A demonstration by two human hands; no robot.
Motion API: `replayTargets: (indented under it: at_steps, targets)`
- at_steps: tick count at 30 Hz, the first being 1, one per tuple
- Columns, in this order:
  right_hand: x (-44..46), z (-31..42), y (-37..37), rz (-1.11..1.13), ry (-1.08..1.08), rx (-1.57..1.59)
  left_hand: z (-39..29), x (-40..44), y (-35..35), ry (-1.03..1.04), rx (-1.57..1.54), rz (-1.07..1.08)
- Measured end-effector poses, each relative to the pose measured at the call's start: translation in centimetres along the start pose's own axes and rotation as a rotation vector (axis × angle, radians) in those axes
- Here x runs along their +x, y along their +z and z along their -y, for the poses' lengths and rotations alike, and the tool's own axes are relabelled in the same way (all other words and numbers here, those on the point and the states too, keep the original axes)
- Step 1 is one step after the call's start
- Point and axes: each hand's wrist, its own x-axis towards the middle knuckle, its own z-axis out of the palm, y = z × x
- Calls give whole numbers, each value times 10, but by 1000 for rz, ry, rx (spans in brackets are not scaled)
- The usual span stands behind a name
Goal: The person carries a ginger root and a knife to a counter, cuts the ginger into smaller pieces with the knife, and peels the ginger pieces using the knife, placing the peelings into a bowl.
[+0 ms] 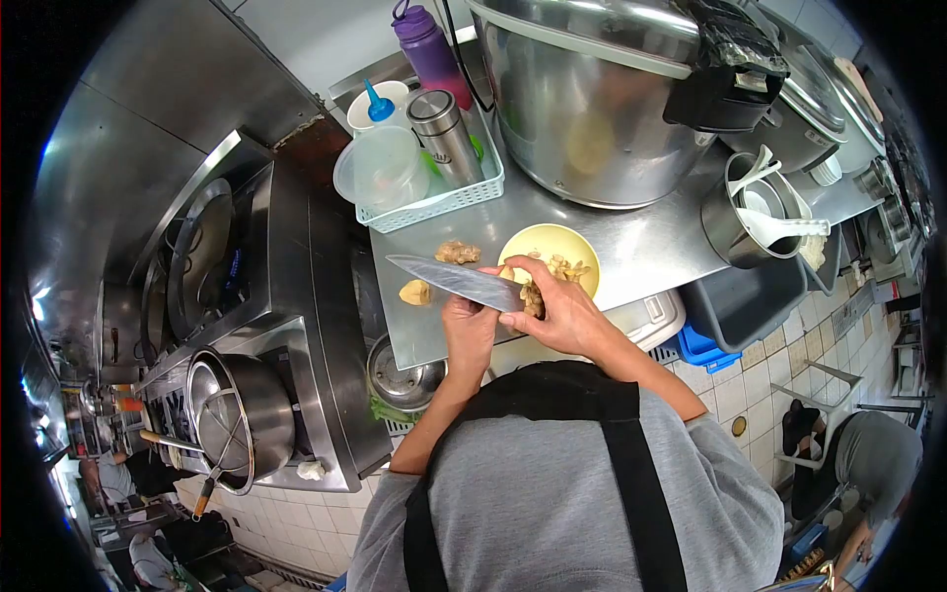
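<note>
While a piece of ginger [533, 299] is grasped between the fingers and thumb of the right hand [560, 308], a knife [459, 280] is gripped by the left hand [470, 324], which is curled beneath the blade; the handle cannot be made out. Both are held over the near part of the steel tabletop [646, 242], with the blade's tip pointed left. Just beyond the right hand, a yellow bowl [523, 236] is partly covered by the fingers, and small pale pieces [567, 268] are contained in it. A knobbly lump [458, 253] is laid just beyond the blade, and a paler chunk [415, 292] is placed left of the left hand. Farther back, a steel flask [444, 138] is held in a plastic basket [434, 205], to the right of which a large steel cooker [592, 118] is set. Toward the right end, white spoons [774, 229] are contained in a steel pot [728, 229]. Below, a dark grey tub [750, 301] is partly seen.
</note>
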Motion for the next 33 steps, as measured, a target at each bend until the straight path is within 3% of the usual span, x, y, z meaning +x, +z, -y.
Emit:
replayTargets:
  at_steps: [6, 9, 10, 13, 17, 21, 25, 27, 31, 33]
  targets:
    - [5, -6, 2, -72, -50, 108, 14, -1, -8, 16, -8, 94]
    - [11, -1, -15, 118, 370, 484, 7, -1, -5, -140, -121, 125]
    - [11, -5, -15, 97, 347, 496, 2, 0, -3, -206, -168, 127]
    - [9, -14, -3, -104, 0, 210, 7, 6, -15, -334, -416, 120]
    - [0, 0, -5, 37, 81, 98, 15, 7, -18, -315, -405, 113]
    - [1, -7, 1, -38, -19, 44, 14, 4, -17, -335, -437, 152]
    - [11, -17, -7, 100, 338, 805, -1, -2, -18, -424, -379, 223]
    - [13, -23, -11, 72, 415, 1082, 2, -2, -31, -218, -78, 167]
    - [8, -37, -22, -43, 500, 1136, 8, -6, -75, 192, 896, 10]
    - [7, -39, -22, -64, 485, 1119, 22, -6, -94, 268, 1059, 9]
